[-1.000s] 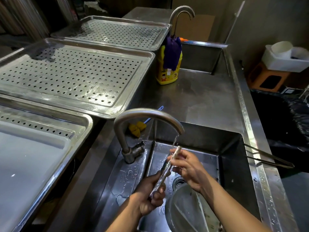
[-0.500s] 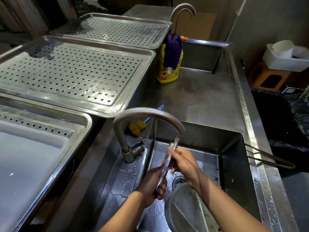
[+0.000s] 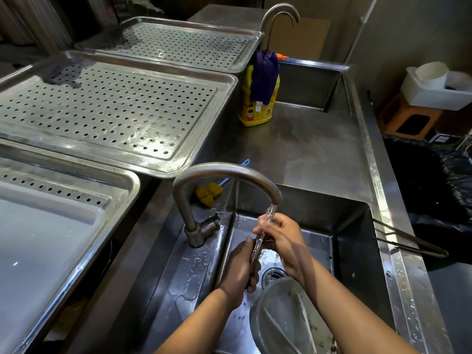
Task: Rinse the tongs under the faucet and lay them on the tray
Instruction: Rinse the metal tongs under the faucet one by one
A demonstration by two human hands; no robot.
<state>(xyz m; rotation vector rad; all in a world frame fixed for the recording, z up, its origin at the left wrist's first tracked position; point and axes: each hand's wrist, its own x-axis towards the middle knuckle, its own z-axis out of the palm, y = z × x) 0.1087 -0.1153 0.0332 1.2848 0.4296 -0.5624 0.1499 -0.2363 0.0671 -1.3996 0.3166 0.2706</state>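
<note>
Head view: two hands [image 3: 238, 270] [image 3: 284, 241] hold one tongs [image 3: 258, 245].

Tongs [image 3: 258, 245] mostly hidden between hands; bowl [image 3: 286, 320] cut off by bottom edge.

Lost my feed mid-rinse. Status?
Left hand and right hand both shut on tongs. Tongs under running faucet, not yet on tray. Nothing in the way.

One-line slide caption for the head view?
Both hands, left hand low and right hand high, hold tongs under the running faucet over the sink.
</note>
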